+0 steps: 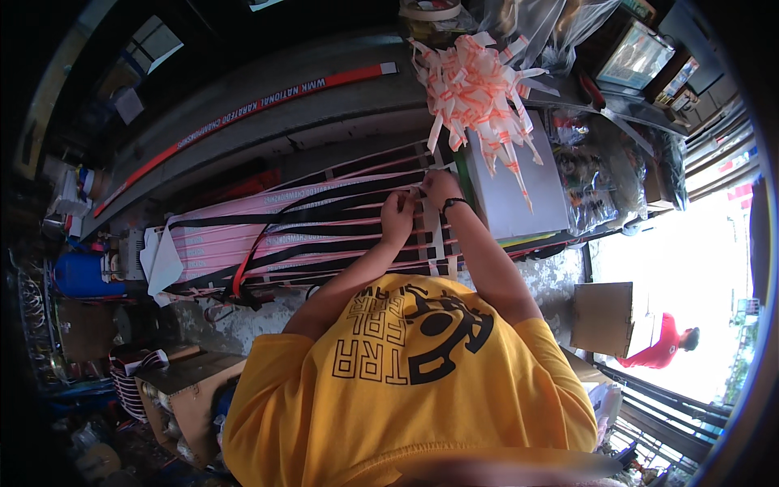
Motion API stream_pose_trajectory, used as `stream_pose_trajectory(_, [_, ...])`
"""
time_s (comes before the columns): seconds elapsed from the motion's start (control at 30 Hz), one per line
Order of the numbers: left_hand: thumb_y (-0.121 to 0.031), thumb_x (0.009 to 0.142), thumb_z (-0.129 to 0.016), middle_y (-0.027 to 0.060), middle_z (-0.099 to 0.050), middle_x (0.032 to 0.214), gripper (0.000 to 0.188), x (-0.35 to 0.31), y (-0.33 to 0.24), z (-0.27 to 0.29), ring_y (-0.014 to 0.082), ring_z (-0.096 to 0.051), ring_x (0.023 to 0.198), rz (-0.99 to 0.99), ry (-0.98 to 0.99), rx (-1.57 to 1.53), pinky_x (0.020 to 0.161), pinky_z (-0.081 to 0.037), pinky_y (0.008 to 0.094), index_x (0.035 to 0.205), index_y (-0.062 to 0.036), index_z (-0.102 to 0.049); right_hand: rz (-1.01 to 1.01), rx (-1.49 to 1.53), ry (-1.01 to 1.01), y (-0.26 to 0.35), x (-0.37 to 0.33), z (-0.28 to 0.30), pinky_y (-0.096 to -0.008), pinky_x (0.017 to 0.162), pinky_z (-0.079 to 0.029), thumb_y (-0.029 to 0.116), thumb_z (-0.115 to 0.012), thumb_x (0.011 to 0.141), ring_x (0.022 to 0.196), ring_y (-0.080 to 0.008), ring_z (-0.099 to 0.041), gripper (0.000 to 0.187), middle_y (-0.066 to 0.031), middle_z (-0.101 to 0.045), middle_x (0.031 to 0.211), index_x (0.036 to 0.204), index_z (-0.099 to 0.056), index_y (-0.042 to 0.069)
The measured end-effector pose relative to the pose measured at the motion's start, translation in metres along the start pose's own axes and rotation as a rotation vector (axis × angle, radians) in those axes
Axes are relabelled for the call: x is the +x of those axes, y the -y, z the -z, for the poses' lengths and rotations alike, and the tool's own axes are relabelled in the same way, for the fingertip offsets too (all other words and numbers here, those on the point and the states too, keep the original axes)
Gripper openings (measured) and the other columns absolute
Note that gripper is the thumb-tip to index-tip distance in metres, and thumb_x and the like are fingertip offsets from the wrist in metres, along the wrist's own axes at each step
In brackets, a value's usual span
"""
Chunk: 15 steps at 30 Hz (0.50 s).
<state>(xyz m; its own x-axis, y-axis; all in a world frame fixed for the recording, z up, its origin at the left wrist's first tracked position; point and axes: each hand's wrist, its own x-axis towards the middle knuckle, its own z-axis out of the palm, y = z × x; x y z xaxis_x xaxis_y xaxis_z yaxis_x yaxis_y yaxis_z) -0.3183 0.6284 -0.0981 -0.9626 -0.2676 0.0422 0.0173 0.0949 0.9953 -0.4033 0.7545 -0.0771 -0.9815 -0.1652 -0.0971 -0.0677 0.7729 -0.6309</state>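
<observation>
Long black and pink printed ribbons point(324, 192) lie side by side across a bench, over a pink-and-white backing point(213, 207). Pale strips of tape point(432, 243) cross the ribbons near their right ends. There, my left hand point(398, 216) is closed, its fingertips pinched together over the ribbons. My right hand point(441, 189), with a dark band at the wrist, is closed just beside it, fingertips meeting the left's. A small pale bit shows between the two, but the fingers hide what they grip. A loose red-and-black strap point(242, 272) hangs over the bench's near edge.
A red printed ribbon point(243, 122) lies along the ledge behind. White-and-orange streamers point(479, 93) hang over white sheets point(527, 191) at right. A red-handled blade point(594, 92) rests farther right. Cardboard boxes point(600, 319) point(195, 398) flank me. A person in red point(659, 345) is outside.
</observation>
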Motion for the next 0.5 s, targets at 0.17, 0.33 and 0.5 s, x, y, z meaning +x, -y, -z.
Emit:
stream_pose_trajectory(0.17, [-0.013, 0.092, -0.061, 0.0133, -0.063, 0.072, 0.015, 0.005, 0.004, 0.0, 0.0227, -0.061, 0.062, -0.019, -0.025, 0.06, 0.06, -0.047, 0.0352, 0.087, 0.0011, -0.062, 0.014, -0.328, 0.013, 0.007, 0.009, -0.011, -0.0442, 0.082, -0.053, 0.02, -0.068, 0.082, 0.092, -0.0348, -0.067, 0.017, -0.0183, -0.069, 0.094, 0.091, -0.067, 0.005])
stream_pose_trajectory(0.33, [-0.012, 0.095, -0.059, 0.0107, -0.066, 0.077, 0.015, -0.001, 0.009, 0.008, 0.0154, -0.063, 0.065, -0.086, -0.005, 0.231, 0.061, -0.05, 0.0303, 0.097, 0.0024, -0.061, -0.008, -0.336, 0.06, 0.009, 0.013, -0.013, -0.0424, 0.082, -0.055, 0.019, -0.07, 0.08, 0.096, -0.0344, -0.067, 0.024, -0.0193, -0.069, 0.098, 0.098, -0.066, 0.003])
stream_pose_trajectory(0.5, [-0.012, 0.094, -0.059, 0.0099, -0.065, 0.075, 0.014, -0.014, 0.003, 0.012, 0.0159, -0.062, 0.064, -0.088, -0.017, 0.197, 0.059, -0.048, 0.0304, 0.096, 0.002, -0.062, -0.029, -0.32, 0.105, 0.013, 0.01, -0.008, -0.0419, 0.083, -0.056, 0.017, -0.071, 0.078, 0.1, -0.0345, -0.066, 0.027, -0.0212, -0.068, 0.103, 0.101, -0.066, 0.003])
